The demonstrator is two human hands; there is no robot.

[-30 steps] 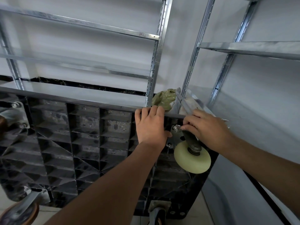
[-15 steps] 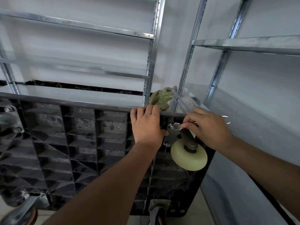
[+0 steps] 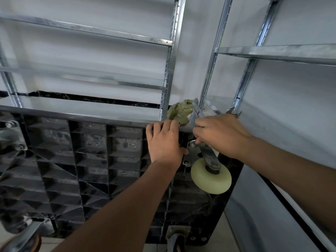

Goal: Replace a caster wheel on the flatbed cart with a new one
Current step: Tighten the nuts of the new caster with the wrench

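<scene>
fingers: right hand (image 3: 221, 136) pinches a wrench (image 3: 193, 142) at the plate's top bolt, now swung higher; left hand (image 3: 164, 141) flat on cart (image 3: 91, 160) | wheel (image 3: 211, 176) just below plate, bolting likely under way

Can't see right hand (image 3: 221, 136) fingertips: curled under, hiding wrench (image 3: 193, 143) handle and bolt head. Left hand (image 3: 164, 140) covers caster mounting plate (image 3: 192, 155) left part. Green bag (image 3: 179, 111) partly behind cart (image 3: 72, 160) edge. Bottom caster (image 3: 177, 237) and left casters (image 3: 11, 135) cut by frame.
</scene>
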